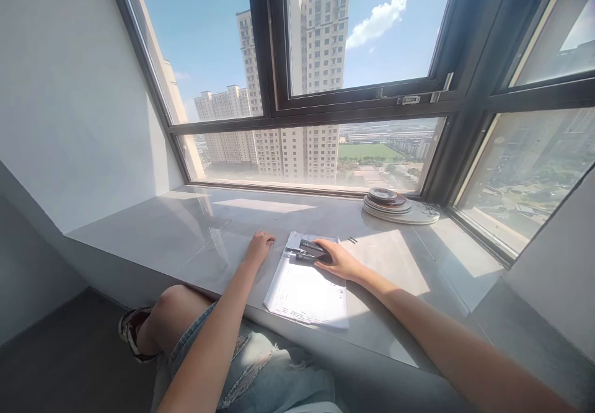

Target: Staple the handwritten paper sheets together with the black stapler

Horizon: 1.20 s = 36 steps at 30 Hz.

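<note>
A stack of printed white paper point(307, 292) lies on the grey window ledge point(186, 239) in front of me. A black stapler point(310, 250) sits on the top edge of the stack. My right hand point(338, 260) rests over the stapler's right end, fingers closed on it. My left hand point(260, 244) lies on the ledge just left of the paper, fingers curled under with nothing visible in them.
A pile of round plates or discs point(398, 206) sits on the ledge at the back right by the window. Small loose staples point(352, 239) lie right of the paper. My bent knee point(174, 307) is below the ledge's front edge. White wall stands at left.
</note>
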Tool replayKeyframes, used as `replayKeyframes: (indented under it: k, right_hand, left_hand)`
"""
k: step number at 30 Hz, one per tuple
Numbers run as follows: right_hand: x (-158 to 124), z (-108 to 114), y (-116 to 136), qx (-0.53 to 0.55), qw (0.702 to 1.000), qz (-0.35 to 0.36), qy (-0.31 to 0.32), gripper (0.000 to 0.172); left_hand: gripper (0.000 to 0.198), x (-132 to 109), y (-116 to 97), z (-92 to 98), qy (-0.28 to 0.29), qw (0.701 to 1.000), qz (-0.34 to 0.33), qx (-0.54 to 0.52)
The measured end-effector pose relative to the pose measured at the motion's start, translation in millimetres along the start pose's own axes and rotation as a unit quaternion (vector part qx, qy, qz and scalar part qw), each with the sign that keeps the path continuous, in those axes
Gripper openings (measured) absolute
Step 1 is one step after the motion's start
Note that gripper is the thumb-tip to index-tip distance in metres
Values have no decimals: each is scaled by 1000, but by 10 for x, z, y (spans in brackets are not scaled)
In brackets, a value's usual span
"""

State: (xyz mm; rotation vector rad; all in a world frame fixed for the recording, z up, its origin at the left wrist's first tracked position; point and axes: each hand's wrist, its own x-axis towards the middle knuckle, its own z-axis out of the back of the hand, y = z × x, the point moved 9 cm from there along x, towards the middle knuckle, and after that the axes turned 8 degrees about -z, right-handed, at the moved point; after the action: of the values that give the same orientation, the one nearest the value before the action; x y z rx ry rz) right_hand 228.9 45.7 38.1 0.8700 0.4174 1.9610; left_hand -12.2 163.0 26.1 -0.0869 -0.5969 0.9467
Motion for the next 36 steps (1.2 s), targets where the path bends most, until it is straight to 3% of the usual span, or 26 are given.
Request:
replayKeyframes:
  k: [15,21,30,36]
  right_hand:
    - [-7,14,-3,-9,1000,-23,5,55]
    - [-9,30,19,-11,999,-34,9,52]
    - [1,33,15,-7,999,-32,9,50]
    - [2,36,36,-13,999,-34,10,49]
  left_hand:
    - [21,-20,-28,47,-22,999,5,-33]
    - [26,-50,-88,0,0,989,-13,-144]
    - [33,-97,-239,52,6,991,-23,-135]
    - [40,-104,-462,171,-18,981,-84,-177]
